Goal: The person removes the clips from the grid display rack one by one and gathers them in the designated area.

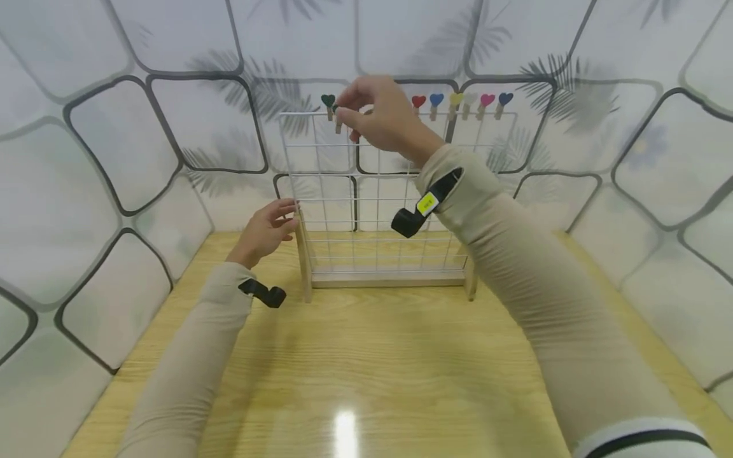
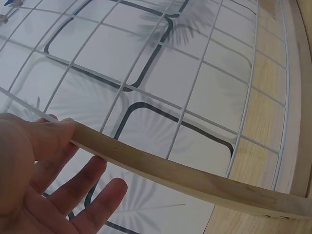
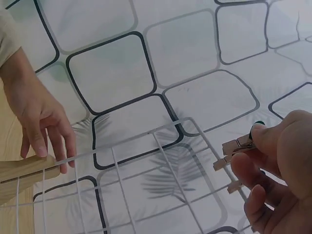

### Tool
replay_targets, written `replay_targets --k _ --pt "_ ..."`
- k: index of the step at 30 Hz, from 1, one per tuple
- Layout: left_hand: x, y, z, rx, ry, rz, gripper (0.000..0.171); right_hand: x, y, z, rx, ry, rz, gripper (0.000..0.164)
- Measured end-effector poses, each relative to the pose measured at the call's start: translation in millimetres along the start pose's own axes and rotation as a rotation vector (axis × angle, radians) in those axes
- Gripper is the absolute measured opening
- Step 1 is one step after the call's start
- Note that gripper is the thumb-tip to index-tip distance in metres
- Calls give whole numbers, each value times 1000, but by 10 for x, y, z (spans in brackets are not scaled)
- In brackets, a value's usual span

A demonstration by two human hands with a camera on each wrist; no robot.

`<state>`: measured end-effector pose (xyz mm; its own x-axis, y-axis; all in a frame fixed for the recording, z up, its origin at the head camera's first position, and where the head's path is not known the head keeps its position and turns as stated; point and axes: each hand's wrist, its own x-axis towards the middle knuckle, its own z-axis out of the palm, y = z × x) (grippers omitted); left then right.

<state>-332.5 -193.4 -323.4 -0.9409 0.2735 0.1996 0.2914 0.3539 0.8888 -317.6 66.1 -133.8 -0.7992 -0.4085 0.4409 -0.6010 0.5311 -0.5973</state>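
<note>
My right hand [image 1: 380,114] pinches a small wooden clothespin [image 3: 237,145] between thumb and index finger, close to the top left of a white wire grid rack [image 1: 378,198]. A dark green heart on this clothespin is partly covered by the thumb. Just left of it, a clothespin with a green heart [image 1: 328,100] stands on the top wire. Low on the rack's left side, my left hand [image 1: 265,230] holds the upper end of the wooden side post [image 2: 161,168] by thumb and index finger, the other fingers spread loosely.
Along the top wire to the right are clothespins with red [image 1: 418,101], blue [image 1: 436,100], yellow, white, pink [image 1: 487,100] and dark blue hearts. The rack's wooden base [image 1: 389,280] stands on a wood-grain table [image 1: 389,356], with patterned panels [image 1: 86,254] behind and beside it.
</note>
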Motion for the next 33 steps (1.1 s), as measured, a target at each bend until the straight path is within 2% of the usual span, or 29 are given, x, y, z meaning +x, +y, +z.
replay_targets --k 5,11,17,25,33 --pt "-24 12 -6 8 8 -10 55 -279 244 -51 27 -22 -3 23" --pt "-59 -10 16 3 37 -20 58 -631 628 -102 116 -40 78 25" --pt "-64 -38 71 53 85 -6 55 -996 1055 -170 88 -5 164 25" --pt "-74 -47 144 125 133 31 53 -1442 1549 -302 82 49 330 27" --pt "-84 -10 157 145 134 34 53 -1787 1959 -446 34 88 347 33"
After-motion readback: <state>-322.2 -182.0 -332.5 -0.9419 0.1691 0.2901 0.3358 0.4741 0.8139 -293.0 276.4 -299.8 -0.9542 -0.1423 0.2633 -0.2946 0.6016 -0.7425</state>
